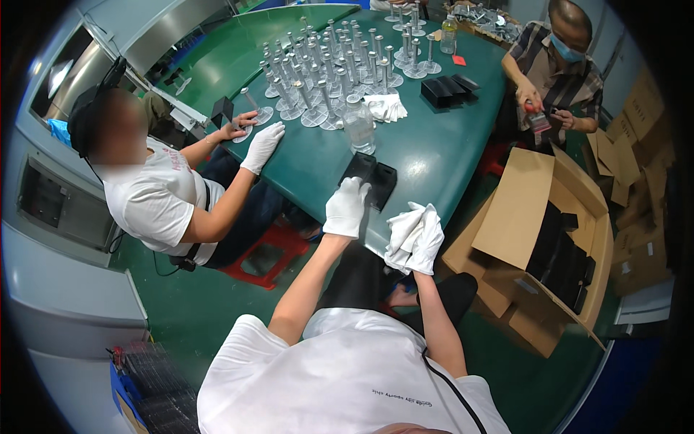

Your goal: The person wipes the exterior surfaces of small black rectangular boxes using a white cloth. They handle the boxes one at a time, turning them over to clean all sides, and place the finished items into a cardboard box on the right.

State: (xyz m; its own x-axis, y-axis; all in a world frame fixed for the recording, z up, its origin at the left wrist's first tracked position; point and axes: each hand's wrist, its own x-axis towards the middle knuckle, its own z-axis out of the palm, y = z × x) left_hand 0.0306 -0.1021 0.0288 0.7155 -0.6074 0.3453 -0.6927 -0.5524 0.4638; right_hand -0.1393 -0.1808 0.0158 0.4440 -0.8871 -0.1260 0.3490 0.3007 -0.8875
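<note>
Clutching white cloth [403,230], the right hand [426,247] is closed; the half-curled left hand [347,208] touches a black box [360,167], grip unclear.

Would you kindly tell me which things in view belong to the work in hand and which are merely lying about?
Apparently in use:
black box-shaped pieces at the left hand
white cloth in the right hand

Apparently lying about:
red card
far bottle
stacked cartons

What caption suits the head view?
White-gloved left hand at a black rectangular box; white-gloved right hand holding crumpled white cloth.
</note>
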